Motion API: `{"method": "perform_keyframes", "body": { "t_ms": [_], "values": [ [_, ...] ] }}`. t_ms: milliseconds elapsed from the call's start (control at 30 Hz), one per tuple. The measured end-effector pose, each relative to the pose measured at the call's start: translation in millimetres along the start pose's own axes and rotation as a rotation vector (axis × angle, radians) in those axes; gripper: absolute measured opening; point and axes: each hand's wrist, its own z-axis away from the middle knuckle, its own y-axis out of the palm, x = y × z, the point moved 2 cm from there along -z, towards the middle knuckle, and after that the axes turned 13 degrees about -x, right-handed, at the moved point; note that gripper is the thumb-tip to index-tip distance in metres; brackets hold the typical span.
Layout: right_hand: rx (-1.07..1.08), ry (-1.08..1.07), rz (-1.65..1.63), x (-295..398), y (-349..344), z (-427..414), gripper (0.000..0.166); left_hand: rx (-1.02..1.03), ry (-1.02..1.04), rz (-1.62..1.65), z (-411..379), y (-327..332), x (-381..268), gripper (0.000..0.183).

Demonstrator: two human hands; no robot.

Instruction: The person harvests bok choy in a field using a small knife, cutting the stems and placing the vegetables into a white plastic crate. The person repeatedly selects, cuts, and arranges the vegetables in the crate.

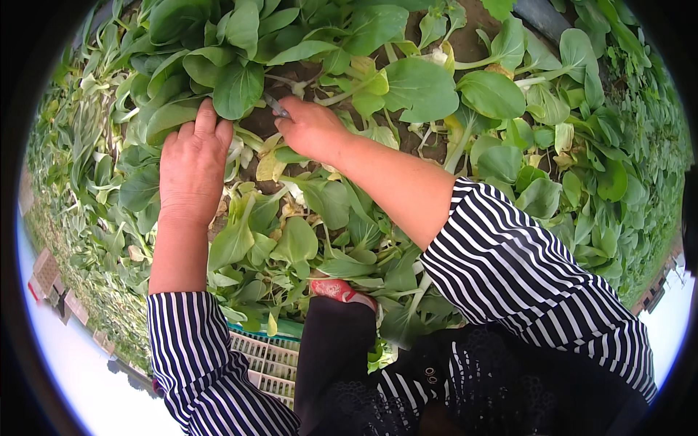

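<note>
My left hand [196,147] reaches into a leafy green plant [238,90], its back turned up and its fingertips partly under the broad leaves. Whether it grips the plant cannot be told. To the right of it, my right hand [308,126] is closed around the handle of a small knife [276,106]. The knife's blade points up and left, toward the base of the same plant over bare soil. Cut leaves and pale stalks lie below the two hands, along with a yellowed leaf [269,165].
A white plastic crate [267,359] with a teal rim stands near my left sleeve. My red shoe [339,290] rests among loose leaves. Rows of greens [616,163] stretch away on both sides. A dark pipe or strip [542,20] lies at the top right.
</note>
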Motion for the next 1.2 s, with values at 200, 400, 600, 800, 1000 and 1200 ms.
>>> {"method": "perform_keyframes", "body": {
  "t_ms": [200, 400, 600, 800, 1000, 1200],
  "values": [
    [0.078, -0.118, 0.211, 12.3, 2.4, -20.1, 0.032, 0.039, -0.039, 0.052, 11.6, 5.7, -7.1, 0.029],
    [0.232, -0.214, 0.291, -7.6, -14.1, -10.6, 0.032, 0.001, -0.123, 0.114, 31.1, 3.0, -15.9, 0.037],
    [0.21, 0.182, -0.239, -14.0, -38.8, 26.3, 0.03, -0.098, -0.041, 0.217, 53.8, -23.6, -36.8, 0.037],
    [0.329, 0.462, -0.589, -11.4, -50.1, 32.2, 0.039, -0.139, -0.102, 0.375, 68.6, -32.7, -54.5, 0.044],
    [0.433, 0.487, -0.698, -0.6, -51.4, 48.5, 0.041, -0.104, -0.153, 0.497, 82.9, -54.0, -56.3, 0.067],
    [0.517, 0.461, -0.566, 8.6, -43.2, 79.8, 0.043, -0.227, -0.088, 0.499, 87.4, -69.3, -66.0, 0.046]
  ]
}}
